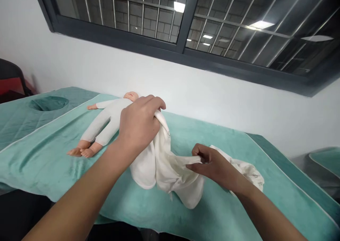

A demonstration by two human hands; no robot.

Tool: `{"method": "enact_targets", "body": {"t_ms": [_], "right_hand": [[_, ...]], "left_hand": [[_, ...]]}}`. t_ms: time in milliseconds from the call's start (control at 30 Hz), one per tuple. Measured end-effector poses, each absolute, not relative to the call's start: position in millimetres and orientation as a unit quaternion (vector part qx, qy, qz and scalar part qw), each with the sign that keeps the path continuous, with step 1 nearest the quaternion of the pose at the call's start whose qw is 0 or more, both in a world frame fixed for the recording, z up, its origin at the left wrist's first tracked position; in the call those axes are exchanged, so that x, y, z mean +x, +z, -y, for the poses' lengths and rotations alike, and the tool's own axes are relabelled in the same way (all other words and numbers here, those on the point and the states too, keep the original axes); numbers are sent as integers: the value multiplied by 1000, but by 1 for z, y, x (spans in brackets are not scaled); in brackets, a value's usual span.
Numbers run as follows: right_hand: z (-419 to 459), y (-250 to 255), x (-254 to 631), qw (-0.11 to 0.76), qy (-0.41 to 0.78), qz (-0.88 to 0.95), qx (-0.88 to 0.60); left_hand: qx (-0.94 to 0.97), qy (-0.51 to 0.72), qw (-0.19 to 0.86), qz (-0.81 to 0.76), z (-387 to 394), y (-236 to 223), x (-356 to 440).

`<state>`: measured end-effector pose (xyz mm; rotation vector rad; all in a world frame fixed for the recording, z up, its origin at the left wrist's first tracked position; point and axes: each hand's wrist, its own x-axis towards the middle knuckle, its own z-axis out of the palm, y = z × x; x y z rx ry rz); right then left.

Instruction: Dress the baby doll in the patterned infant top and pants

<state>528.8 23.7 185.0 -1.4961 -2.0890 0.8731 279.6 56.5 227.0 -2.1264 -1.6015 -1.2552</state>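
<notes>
A white cloth garment [172,170] hangs in loose folds between my two hands, just over the green bed cover. My left hand [140,122] is closed on its upper edge. Lower and to the right, my right hand [209,161] pinches another edge and pulls the fabric out sideways. Behind my left hand a baby doll [114,110] in a white body lies on its back, feet toward the near left; its far arm and part of its head are hidden. A second white cloth piece with small prints [248,170] lies beyond my right hand, partly covered by it.
The green bed cover [225,212] spreads under everything. At the left, a quilted pad has a round face hole [50,103]. A white wall [106,64] and a barred window [183,25] stand behind the bed. A red and black chair [12,80] is at far left.
</notes>
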Motion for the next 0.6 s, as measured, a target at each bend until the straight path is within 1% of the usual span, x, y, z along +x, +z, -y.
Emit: {"method": "enact_targets", "body": {"t_ms": [67, 133, 167, 233, 300, 367, 433, 500, 600], "right_hand": [[-29, 188, 538, 251, 253, 740, -571], [-34, 193, 554, 286, 131, 714, -625], [-35, 195, 561, 283, 68, 699, -653], [-34, 195, 567, 252, -32, 692, -675], [-30, 189, 554, 238, -81, 735, -630], [-27, 177, 526, 258, -71, 796, -542], [-31, 167, 494, 254, -20, 832, -492], [-43, 162, 476, 248, 29, 828, -502], [-64, 170, 486, 294, 40, 765, -572]], "left_hand": [[-716, -388, 142, 563, -60, 224, 267], [-711, -345, 173, 588, -63, 218, 253], [-710, -328, 179, 596, -63, 215, 249], [-717, -321, 163, 596, -62, 210, 247], [-734, -347, 125, 571, -58, 208, 257], [-755, -374, 92, 531, -52, 209, 274], [-778, -369, 85, 502, -45, 214, 289], [-790, -340, 105, 498, -38, 219, 294], [-774, -282, 149, 548, -34, 223, 279]]}}
